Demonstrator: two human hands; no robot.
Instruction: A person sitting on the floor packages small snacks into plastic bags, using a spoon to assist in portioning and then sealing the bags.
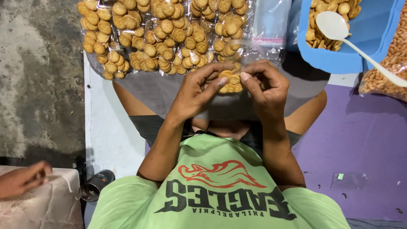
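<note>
My left hand (pixel 196 91) and my right hand (pixel 265 87) meet in front of me, both pinching the top of a small clear bag of round golden crackers (pixel 231 82). The bag hangs between my fingers above my lap. Just beyond my hands, several filled clear bags of the same crackers (pixel 161 38) lie side by side on a grey sheet (pixel 148 91).
A blue tub (pixel 364 46) at the top right holds loose crackers and a white plastic spoon (pixel 339 29). A large bag of crackers (pixel 390 68) lies on the purple mat (pixel 360 140). Empty clear bags (pixel 271 21) sit at the top. Another person's hand (pixel 21 180) and a dark can (pixel 95 186) are at the lower left.
</note>
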